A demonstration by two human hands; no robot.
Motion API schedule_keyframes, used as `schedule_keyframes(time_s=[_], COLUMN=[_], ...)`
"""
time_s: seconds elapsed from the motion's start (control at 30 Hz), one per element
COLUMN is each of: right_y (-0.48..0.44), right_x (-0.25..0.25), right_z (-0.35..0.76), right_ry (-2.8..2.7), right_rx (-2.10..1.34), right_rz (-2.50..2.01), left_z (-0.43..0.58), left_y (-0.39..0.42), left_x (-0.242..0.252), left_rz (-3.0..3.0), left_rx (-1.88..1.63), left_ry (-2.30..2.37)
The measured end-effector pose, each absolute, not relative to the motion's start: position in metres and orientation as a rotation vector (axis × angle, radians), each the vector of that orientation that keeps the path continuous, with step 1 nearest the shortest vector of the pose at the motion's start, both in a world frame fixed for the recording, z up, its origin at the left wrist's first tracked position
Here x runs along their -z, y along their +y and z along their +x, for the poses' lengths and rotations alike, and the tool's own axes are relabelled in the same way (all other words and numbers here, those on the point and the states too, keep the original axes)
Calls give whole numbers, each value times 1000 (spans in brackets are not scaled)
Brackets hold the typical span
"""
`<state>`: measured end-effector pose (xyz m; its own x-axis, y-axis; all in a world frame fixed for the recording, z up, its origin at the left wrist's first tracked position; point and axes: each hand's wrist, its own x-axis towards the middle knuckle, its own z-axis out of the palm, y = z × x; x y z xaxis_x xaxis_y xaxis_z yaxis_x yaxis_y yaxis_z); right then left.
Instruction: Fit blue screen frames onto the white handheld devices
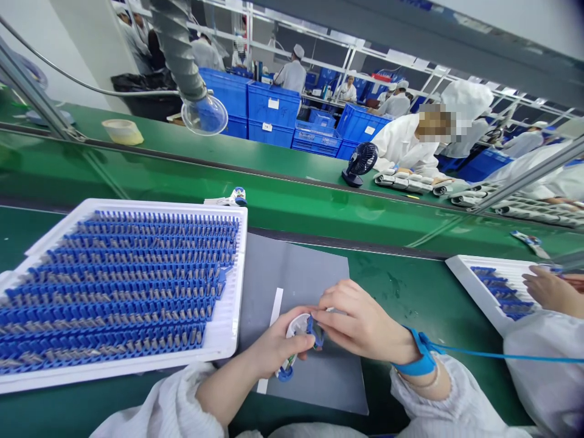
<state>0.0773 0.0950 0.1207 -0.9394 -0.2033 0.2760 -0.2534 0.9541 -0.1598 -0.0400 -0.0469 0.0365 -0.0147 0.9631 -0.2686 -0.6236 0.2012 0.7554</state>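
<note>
My left hand (285, 344) is closed around a small white and blue plastic housing (296, 325), tilted above the grey mat (314, 267). A rounded blue end (285, 373) of it shows below the fingers. With fingers pinched together, my right hand (349, 313) meets a blue part (314, 328) at the housing's right side; what exactly sits between its fingertips is hidden. A blue wrist strap (422, 356) with a cord is on my right wrist. On the left lies a white tray (241, 274) with many rows of blue and grey pieces.
Behind the tray lies another white and blue device (237, 196). A co-worker's hand (554, 289) works over a second white tray (460, 274) at right. A green ledge holds a small fan (360, 163) and tape roll (122, 131). An extraction hose (177, 48) hangs above.
</note>
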Motion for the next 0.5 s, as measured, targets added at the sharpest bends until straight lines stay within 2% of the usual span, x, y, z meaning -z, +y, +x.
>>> schedule_keyframes(time_s=[0.27, 0.5], right_y=[89, 87], right_x=[-135, -131], right_z=[59, 61], right_ry=[-2985, -2911], right_rx=[115, 158], right_rz=[529, 527], left_z=[-39, -39], left_y=[-44, -44], left_x=[-37, -39], left_rz=[367, 265], left_rx=[-1293, -1315], left_ry=[872, 739])
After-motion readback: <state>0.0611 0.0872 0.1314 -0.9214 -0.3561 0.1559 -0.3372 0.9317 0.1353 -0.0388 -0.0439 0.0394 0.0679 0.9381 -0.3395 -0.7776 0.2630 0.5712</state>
